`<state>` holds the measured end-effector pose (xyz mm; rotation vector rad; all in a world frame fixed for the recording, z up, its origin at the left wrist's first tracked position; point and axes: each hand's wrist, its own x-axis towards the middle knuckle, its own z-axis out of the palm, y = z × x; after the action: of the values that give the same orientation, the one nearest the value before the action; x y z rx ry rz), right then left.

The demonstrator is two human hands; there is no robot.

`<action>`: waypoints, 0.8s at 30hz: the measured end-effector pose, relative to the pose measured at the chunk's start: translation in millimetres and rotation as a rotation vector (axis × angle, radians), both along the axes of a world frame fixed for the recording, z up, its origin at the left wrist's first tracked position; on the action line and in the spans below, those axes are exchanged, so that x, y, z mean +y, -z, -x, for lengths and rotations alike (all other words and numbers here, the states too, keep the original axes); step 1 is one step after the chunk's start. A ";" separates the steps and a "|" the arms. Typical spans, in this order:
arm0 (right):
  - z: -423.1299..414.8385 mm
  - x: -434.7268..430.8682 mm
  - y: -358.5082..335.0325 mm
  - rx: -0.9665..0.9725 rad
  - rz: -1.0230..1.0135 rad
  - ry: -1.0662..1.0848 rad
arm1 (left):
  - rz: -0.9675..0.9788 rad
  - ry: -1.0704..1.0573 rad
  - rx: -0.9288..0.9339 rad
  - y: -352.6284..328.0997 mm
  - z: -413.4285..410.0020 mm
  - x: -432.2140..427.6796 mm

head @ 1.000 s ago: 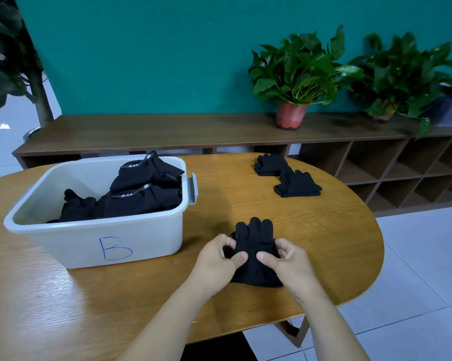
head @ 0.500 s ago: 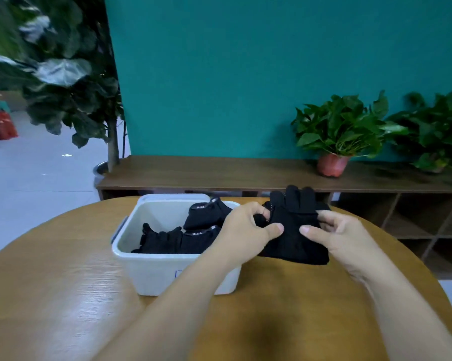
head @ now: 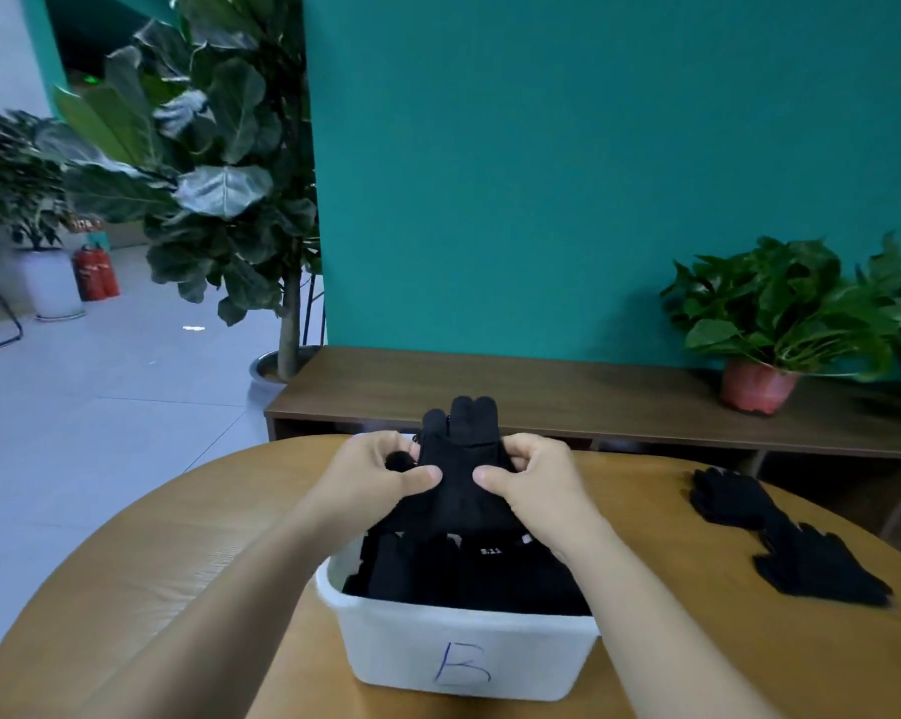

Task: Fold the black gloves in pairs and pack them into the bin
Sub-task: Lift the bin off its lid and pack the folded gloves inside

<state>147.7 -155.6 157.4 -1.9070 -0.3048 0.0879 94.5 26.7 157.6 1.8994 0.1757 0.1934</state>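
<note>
White plastic up front: the bin [head: 463, 651], a blue B inked on its near wall, sits on the wooden table [head: 178, 563] with packed gloves [head: 438, 568] already filling it. Just above its far half, both hands grip the folded pair [head: 458, 459]. The left hand [head: 381, 474] pinches one edge, the right hand [head: 536, 480] pinches the other, thumbs on top, glove fingertips pointing away. Out right, loose gloves [head: 821, 563] lie on the tabletop, well apart from the bin. Beyond, a dark bench [head: 593, 397] carries a potted plant [head: 780, 313], and a tall tree [head: 220, 189] stands left of the teal wall [head: 567, 147].
</note>
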 end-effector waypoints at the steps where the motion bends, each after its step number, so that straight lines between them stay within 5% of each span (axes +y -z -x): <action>1: -5.1 7.5 3.2 0.001 0.019 -0.009 | -0.006 -0.005 0.001 1.0 -2.7 6.8; 13: -53.1 57.3 42.6 -0.032 0.232 -0.054 | -0.198 -0.019 0.035 51.1 -47.9 69.4; 24: -63.6 52.0 68.9 -0.136 0.342 -0.022 | -0.590 -0.013 -0.058 62.7 -61.1 60.3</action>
<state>211.3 -103.7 88.5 -2.2547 -0.4235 0.0253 155.6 87.1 94.9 2.4747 0.0963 0.3369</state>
